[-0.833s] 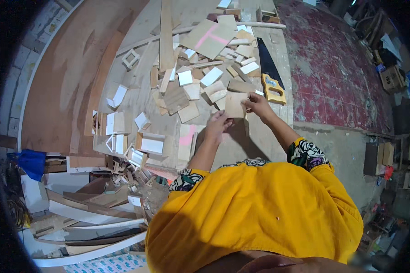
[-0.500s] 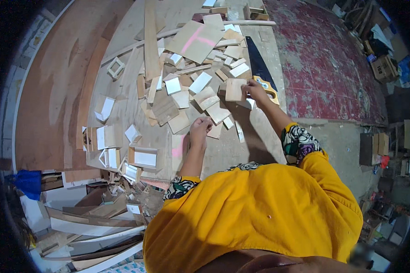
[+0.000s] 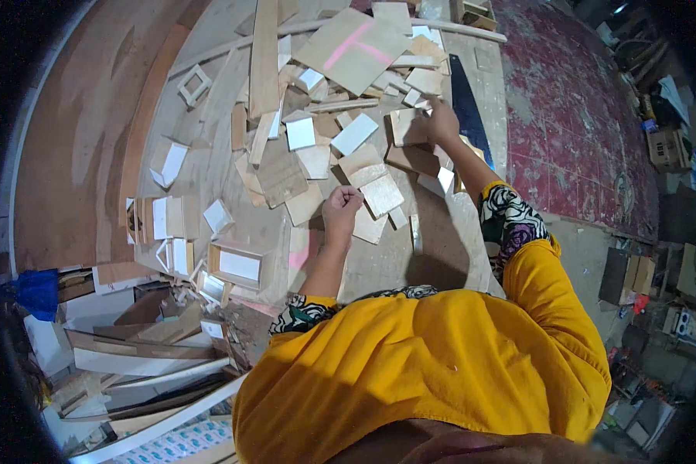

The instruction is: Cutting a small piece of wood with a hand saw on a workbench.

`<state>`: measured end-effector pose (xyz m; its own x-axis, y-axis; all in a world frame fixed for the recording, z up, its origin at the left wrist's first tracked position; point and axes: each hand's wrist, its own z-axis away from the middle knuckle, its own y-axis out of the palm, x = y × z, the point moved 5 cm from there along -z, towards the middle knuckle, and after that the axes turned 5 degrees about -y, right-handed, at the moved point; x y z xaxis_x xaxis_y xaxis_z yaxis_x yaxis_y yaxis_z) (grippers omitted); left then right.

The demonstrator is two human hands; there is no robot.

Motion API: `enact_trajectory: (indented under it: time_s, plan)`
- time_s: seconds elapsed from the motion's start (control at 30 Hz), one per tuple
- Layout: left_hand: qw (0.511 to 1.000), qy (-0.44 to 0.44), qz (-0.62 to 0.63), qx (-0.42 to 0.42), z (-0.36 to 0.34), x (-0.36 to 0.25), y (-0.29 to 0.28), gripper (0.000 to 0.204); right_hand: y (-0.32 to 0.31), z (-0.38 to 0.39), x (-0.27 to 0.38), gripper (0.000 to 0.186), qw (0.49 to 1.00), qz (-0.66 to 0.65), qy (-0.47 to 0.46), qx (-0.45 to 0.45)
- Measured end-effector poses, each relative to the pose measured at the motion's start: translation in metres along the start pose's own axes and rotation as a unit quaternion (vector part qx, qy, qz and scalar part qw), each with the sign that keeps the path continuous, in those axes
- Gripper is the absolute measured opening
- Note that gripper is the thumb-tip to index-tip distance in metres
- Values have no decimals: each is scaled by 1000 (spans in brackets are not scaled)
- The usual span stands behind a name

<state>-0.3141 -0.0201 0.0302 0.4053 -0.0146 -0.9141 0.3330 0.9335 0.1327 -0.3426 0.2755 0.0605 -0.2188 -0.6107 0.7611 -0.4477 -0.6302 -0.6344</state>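
The right hand [image 3: 442,122] is stretched well forward over the table [image 3: 356,263], its forearm slanting up and leftward, and its grip pinches a wooden block [image 3: 407,128] by the right edge, probably because holding it at the side keeps the broad face uncovered. The block sits at the right part of the wood scraps [image 3: 354,136], left of the saw [image 3: 469,108]; whether it touches the pieces below cannot be told. The saw lies partly hidden by that arm, perhaps set at the side to leave the middle free. The left hand [image 3: 341,204] hangs nearer the body, wrist raised and fingers curled together around nothing visible, just beside a pale board [image 3: 382,195].
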Motion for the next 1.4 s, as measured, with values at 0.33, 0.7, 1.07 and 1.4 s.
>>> enact_trajectory:
  time_s: [0.33,0.7,1.07,1.4]
  plan:
    - [1000,2,13,6,-10,-8,7,14,86,61,103,40,915,182,-332,139]
    - [999,25,-33,9,0,-5,11,12,96,-46,66,34,943,251,-170,135]
    - [1000,26,1,4,2,-38,-3,13,57,-23,51,24,970,9,-20,242]
    - [990,59,59,117,20,-102,54,34,-17,118,125,25,830,-426,106,344]
